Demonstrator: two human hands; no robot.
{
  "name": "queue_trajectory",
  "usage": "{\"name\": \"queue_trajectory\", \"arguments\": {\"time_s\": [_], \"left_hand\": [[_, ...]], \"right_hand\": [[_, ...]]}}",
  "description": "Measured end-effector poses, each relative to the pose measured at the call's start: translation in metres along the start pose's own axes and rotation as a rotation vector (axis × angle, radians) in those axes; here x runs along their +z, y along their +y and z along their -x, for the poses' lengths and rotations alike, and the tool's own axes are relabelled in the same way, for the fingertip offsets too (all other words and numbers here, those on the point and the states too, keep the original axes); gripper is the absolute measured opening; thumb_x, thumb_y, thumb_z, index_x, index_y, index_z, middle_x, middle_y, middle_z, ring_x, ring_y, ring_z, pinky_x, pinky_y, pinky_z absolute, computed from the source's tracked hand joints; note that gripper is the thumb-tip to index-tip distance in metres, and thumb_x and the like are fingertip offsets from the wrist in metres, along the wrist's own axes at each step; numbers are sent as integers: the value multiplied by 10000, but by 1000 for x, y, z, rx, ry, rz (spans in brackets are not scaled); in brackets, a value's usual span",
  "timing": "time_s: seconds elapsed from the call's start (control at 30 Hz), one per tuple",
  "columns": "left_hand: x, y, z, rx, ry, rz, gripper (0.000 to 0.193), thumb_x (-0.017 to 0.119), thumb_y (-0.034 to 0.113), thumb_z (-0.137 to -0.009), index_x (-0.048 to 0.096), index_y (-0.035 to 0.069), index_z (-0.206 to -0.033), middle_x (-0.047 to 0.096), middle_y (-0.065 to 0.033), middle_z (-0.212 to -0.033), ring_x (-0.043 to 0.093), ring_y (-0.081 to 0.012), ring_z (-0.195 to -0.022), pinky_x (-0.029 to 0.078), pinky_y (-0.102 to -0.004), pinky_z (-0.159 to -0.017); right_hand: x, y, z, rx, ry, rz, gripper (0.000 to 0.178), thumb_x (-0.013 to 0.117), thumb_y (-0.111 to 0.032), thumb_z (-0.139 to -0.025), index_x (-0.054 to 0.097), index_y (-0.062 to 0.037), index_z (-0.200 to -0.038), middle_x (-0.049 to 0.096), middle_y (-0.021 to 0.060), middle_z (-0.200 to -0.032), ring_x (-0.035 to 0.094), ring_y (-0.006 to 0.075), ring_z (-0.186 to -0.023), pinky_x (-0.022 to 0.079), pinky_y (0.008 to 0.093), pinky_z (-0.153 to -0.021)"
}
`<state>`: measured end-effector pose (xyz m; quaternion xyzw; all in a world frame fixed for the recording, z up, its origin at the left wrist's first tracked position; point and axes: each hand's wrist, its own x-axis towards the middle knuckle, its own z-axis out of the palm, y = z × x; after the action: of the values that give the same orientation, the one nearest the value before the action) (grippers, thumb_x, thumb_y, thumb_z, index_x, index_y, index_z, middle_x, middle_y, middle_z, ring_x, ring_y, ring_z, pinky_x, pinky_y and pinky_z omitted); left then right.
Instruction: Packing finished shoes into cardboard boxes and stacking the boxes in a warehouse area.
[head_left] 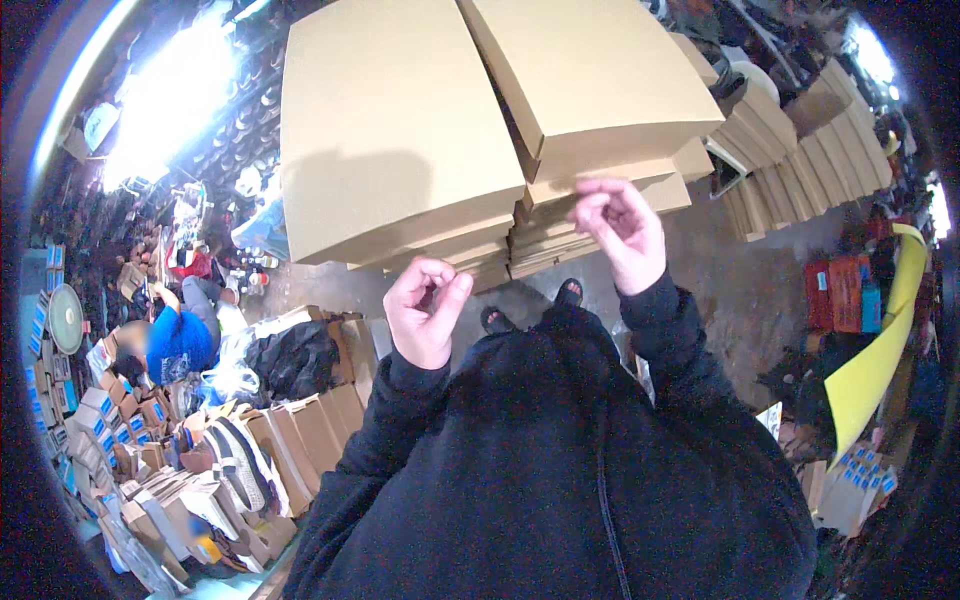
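Note:
Two tall stacks of brown cardboard boxes stand in front of me, a left stack (400, 120) and a right stack (600, 75), with a narrow dark gap between them. My left hand (428, 312) hovers near the front of the left stack, its fingers curled and the thumb close against them. Close to the right stack's front side is my right hand (625, 235), palm side showing, with bent fingers drawn toward the thumb. Whatever either hand may pinch is too small or hidden to make out. Black sleeves cover both arms.
Nested flattened cartons (810, 150) stand at the right. A yellow sheet (880, 350) curves near red crates (838, 295). At the left, a person in a blue top (182, 335) sits among shoes (238, 465), boxes and a black bag (292, 358).

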<state>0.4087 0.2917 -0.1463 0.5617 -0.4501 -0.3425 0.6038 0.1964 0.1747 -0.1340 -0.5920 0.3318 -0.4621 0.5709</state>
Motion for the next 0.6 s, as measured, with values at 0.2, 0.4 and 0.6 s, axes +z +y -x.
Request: {"name": "queue_trajectory", "arguments": {"time_s": [0.2, 0.4, 0.6], "left_hand": [[3, -4, 2, 66, -213, -104, 315, 580, 133, -841, 555, 13, -1131, 605, -26, -767, 569, -109, -732, 440, -239, -714], [19, -69, 20, -195, -839, -470, 297, 574, 192, -848, 562, 91, -1127, 647, -96, -905, 634, -219, -828, 482, -322, -783], [26, -110, 27, 71, -1085, -676, 363, 609, 204, -797, 545, 99, -1139, 571, -143, -1114, 568, -338, -974, 490, -381, -791]], "right_hand": [[5, 29, 27, 24, -31, 232, 157, 602, -65, -818, 593, -28, -970, 606, 2, -802, 570, 80, -762, 459, 234, -712], [-19, 110, 70, 104, -531, 860, 324, 647, -322, -770, 595, -62, -955, 627, 122, -784, 619, 246, -732, 492, 324, -669], [-125, 266, 162, 664, -472, 609, 460, 603, -441, -768, 591, -57, -1020, 624, 150, -988, 599, 328, -868, 470, 410, -779]]}}
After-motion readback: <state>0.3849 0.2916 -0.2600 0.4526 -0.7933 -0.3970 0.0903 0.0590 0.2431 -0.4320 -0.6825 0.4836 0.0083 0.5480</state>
